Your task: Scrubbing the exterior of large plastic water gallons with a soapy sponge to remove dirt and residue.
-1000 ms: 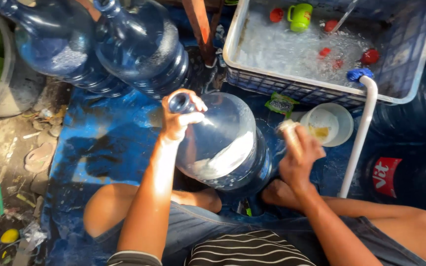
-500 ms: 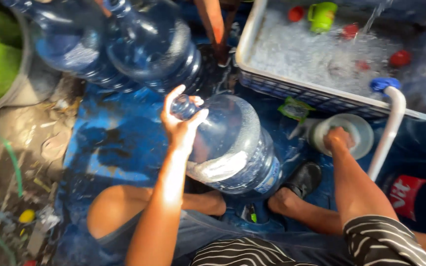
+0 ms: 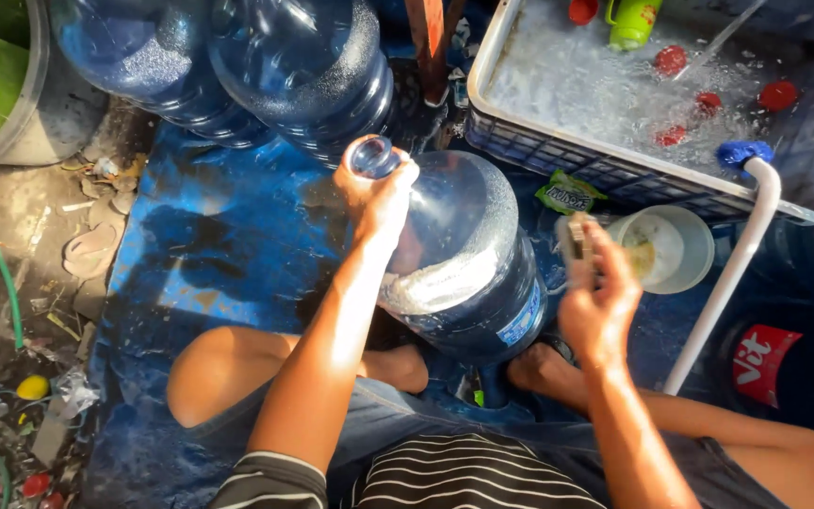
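Right hand (image 3: 598,306), 4 o'clock: fingers clenched around a small scrubbing pad (image 3: 575,238). Left hand (image 3: 378,193), centre: grasping the neck of a tilted blue water jug (image 3: 468,264), foam inside, blue label at its lower side. Green sachet (image 3: 567,196), 2 o'clock, beside a white bowl (image 3: 675,247). Red label on dark jug (image 3: 760,363), 4 o'clock. Farther: perforated wash crate (image 3: 539,151) with red caps (image 3: 671,59), 1 o'clock; two upright jugs (image 3: 303,66), 12 o'clock.

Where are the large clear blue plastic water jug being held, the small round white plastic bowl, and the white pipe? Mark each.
large clear blue plastic water jug (image 3: 468,254), head view, shoulder.
small round white plastic bowl (image 3: 685,250), head view, inner wall.
white pipe (image 3: 732,273), head view, mid-length.
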